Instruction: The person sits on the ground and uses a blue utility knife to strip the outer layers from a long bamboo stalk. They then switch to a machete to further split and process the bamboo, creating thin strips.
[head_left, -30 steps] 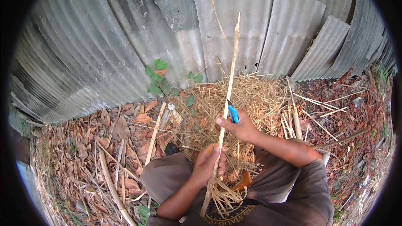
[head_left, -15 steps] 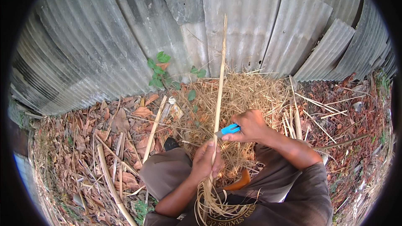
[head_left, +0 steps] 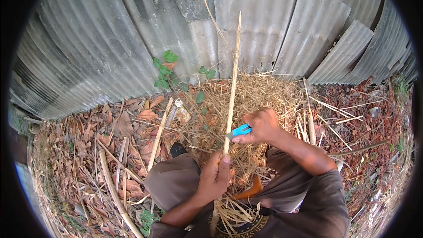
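A long pale bamboo strip (head_left: 234, 79) rises from my lap toward the metal fence, with its far end tapering. My left hand (head_left: 215, 176) is closed around its lower part. Just above, my right hand (head_left: 261, 127) grips a blue utility knife (head_left: 242, 129), whose blade touches the strip's right side. Thin curled shavings (head_left: 235, 215) bunch below my left hand against my shirt. A slender loose sliver (head_left: 210, 11) sticks out to the left of the strip's upper part. An orange curved object (head_left: 250, 188) shows partly between my legs; its kind is unclear.
Corrugated metal sheets (head_left: 255, 22) stand across the far side. A heap of shavings (head_left: 264, 92) lies before them. Brown dry leaves (head_left: 123, 125) cover the left ground, with bamboo pieces (head_left: 159, 134) and a thick curved pole (head_left: 115, 194). A green plant (head_left: 163, 72) grows by the fence.
A thin sliver now stands out left of the strip's top. The knife has moved slightly up the strip, and the strip tilts a little more to the right. The shavings in my lap have shifted.
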Demonstrator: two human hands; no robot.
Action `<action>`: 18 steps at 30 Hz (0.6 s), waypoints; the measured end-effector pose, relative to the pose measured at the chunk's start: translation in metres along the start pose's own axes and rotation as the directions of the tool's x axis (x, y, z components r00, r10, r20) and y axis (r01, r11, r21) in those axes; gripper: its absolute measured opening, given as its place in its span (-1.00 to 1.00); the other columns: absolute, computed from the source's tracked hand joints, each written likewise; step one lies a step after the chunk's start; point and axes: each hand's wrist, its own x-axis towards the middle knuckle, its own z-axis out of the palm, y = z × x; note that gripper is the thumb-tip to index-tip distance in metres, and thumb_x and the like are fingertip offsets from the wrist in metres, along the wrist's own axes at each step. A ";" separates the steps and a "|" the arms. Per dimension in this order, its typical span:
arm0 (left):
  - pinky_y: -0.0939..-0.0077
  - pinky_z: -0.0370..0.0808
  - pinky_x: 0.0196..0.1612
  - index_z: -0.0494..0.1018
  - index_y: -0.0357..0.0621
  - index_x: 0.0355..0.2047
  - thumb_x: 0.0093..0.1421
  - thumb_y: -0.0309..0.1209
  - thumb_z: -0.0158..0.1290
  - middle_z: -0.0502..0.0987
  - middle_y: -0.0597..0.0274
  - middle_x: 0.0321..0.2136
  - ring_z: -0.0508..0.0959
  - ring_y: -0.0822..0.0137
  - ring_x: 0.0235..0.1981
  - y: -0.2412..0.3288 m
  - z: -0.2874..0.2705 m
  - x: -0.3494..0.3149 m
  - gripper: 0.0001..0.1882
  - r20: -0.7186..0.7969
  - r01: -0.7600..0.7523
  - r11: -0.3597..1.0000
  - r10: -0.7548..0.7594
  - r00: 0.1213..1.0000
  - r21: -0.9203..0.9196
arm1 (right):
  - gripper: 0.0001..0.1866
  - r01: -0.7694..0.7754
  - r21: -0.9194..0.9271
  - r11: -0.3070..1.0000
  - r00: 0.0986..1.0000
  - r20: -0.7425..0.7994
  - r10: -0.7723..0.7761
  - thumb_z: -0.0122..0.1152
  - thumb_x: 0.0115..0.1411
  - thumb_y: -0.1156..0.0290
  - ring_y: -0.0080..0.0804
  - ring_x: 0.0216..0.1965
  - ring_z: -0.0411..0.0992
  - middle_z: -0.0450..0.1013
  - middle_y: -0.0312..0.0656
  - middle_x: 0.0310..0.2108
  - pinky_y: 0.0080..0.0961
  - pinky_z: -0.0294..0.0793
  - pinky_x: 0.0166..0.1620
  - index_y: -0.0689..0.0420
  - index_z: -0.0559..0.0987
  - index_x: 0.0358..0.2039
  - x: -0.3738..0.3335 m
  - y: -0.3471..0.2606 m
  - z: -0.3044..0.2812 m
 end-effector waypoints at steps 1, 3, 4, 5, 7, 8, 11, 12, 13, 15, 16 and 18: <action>0.71 0.16 -0.72 0.20 -0.16 -0.37 0.38 -0.31 -0.23 0.22 0.46 -0.77 0.22 0.66 -0.79 0.000 -0.001 -0.001 -0.78 -0.001 -0.019 0.999 0.019 1.000 0.041 | -0.25 0.008 0.026 1.000 1.000 -0.019 -0.007 0.10 -0.19 -0.49 -0.25 -0.84 0.26 0.19 -0.25 -0.89 -0.36 0.27 -0.70 0.04 0.31 -0.82 0.001 0.000 0.002; 0.72 0.17 -0.77 0.19 -0.16 -0.36 0.39 -0.28 -0.27 0.23 0.41 -0.80 0.21 0.63 -0.84 0.002 0.001 -0.003 -0.76 0.040 -0.025 1.000 0.026 0.999 -0.008 | -0.24 -0.026 -0.021 0.999 0.997 -0.071 0.025 0.09 -0.18 -0.50 -0.24 -0.83 0.30 0.22 -0.22 -0.89 -0.33 0.28 -0.70 0.06 0.35 -0.81 0.006 0.016 0.001; 0.72 0.17 -0.80 0.18 -0.16 -0.36 0.39 -0.26 -0.30 0.23 0.39 -0.82 0.20 0.61 -0.87 0.003 0.003 -0.005 -0.75 0.060 -0.027 0.999 0.029 0.998 -0.033 | -0.24 -0.108 -0.041 0.993 0.991 -0.079 0.104 0.09 -0.18 -0.50 -0.24 -0.83 0.31 0.23 -0.21 -0.89 -0.32 0.28 -0.71 0.06 0.38 -0.81 0.009 0.028 0.004; 0.72 0.17 -0.80 0.17 -0.16 -0.36 0.39 -0.26 -0.30 0.23 0.39 -0.82 0.20 0.61 -0.87 0.004 0.004 -0.006 -0.75 0.073 -0.017 0.999 0.019 0.997 -0.027 | -0.23 -0.195 -0.063 0.979 0.978 -0.091 0.188 0.09 -0.18 -0.51 -0.24 -0.83 0.32 0.25 -0.20 -0.90 -0.31 0.29 -0.72 0.07 0.40 -0.81 0.009 0.039 0.006; 0.72 0.17 -0.80 0.17 -0.16 -0.37 0.39 -0.25 -0.31 0.23 0.39 -0.83 0.20 0.60 -0.88 0.005 0.006 -0.008 -0.74 0.095 -0.005 1.000 0.007 0.995 -0.017 | -0.24 -0.237 -0.013 0.971 0.969 -0.072 0.236 0.03 -0.09 -0.48 -0.20 -0.82 0.32 0.24 -0.19 -0.89 -0.27 0.31 -0.70 0.07 0.40 -0.80 0.008 0.045 0.006; 0.72 0.17 -0.80 0.16 -0.16 -0.37 0.39 -0.25 -0.31 0.23 0.39 -0.83 0.20 0.60 -0.88 0.009 0.006 -0.010 -0.74 0.104 0.021 0.999 -0.016 0.994 -0.044 | -0.24 -0.265 0.008 0.964 0.963 -0.038 0.266 0.01 -0.07 -0.47 -0.17 -0.81 0.31 0.22 -0.19 -0.90 -0.27 0.30 -0.69 0.07 0.37 -0.80 0.005 0.036 0.008; 0.72 0.16 -0.80 0.15 -0.15 -0.37 0.39 -0.24 -0.32 0.23 0.38 -0.82 0.20 0.58 -0.89 0.013 0.000 -0.013 -0.74 0.109 0.080 0.993 -0.070 0.992 -0.092 | -0.24 -0.174 0.047 0.984 0.985 0.031 0.172 -0.03 -0.04 -0.48 -0.18 -0.83 0.28 0.18 -0.20 -0.90 -0.28 0.28 -0.69 0.05 0.32 -0.81 0.000 0.002 0.005; 0.72 0.16 -0.81 0.14 -0.15 -0.37 0.39 -0.24 -0.32 0.23 0.37 -0.82 0.20 0.58 -0.89 0.011 0.000 -0.014 -0.74 0.108 0.091 0.991 -0.080 0.991 -0.096 | -0.24 -0.123 0.054 0.991 0.992 0.025 0.121 -0.02 -0.05 -0.48 -0.19 -0.83 0.27 0.19 -0.21 -0.90 -0.29 0.27 -0.70 0.05 0.31 -0.81 -0.005 -0.005 0.005; 0.71 0.16 -0.81 0.14 -0.15 -0.36 0.39 -0.24 -0.32 0.23 0.37 -0.82 0.20 0.58 -0.89 0.009 0.000 -0.014 -0.74 0.106 0.101 0.990 -0.091 0.990 -0.099 | -0.24 -0.071 0.060 0.996 0.997 0.018 0.070 -0.02 -0.05 -0.48 -0.19 -0.84 0.26 0.19 -0.21 -0.90 -0.29 0.27 -0.70 0.06 0.30 -0.82 -0.006 -0.009 0.005; 0.71 0.16 -0.81 0.13 -0.14 -0.35 0.39 -0.24 -0.32 0.24 0.37 -0.82 0.19 0.58 -0.89 0.002 0.002 -0.018 -0.75 0.142 0.102 0.990 -0.087 0.986 -0.100 | -0.23 -0.025 0.015 1.000 0.999 -0.031 0.026 0.02 -0.11 -0.50 -0.23 -0.84 0.28 0.22 -0.23 -0.88 -0.32 0.29 -0.69 0.06 0.32 -0.82 0.002 0.014 0.001; 0.71 0.16 -0.81 0.13 -0.14 -0.34 0.39 -0.24 -0.33 0.24 0.37 -0.81 0.19 0.58 -0.89 0.001 0.004 -0.019 -0.75 0.166 0.097 0.990 -0.079 0.983 -0.100 | -0.22 -0.043 -0.037 0.998 0.996 -0.074 0.040 0.03 -0.14 -0.52 -0.25 -0.84 0.30 0.23 -0.25 -0.89 -0.34 0.31 -0.69 0.06 0.35 -0.82 0.005 0.030 0.001; 0.71 0.16 -0.80 0.13 -0.14 -0.34 0.40 -0.25 -0.33 0.24 0.37 -0.81 0.18 0.58 -0.89 0.000 0.006 -0.019 -0.76 0.174 0.100 0.990 -0.082 0.981 -0.097 | -0.21 -0.076 -0.157 0.985 0.994 -0.092 0.062 0.03 -0.16 -0.54 -0.26 -0.83 0.33 0.27 -0.24 -0.88 -0.35 0.34 -0.67 0.06 0.38 -0.82 0.009 0.042 -0.004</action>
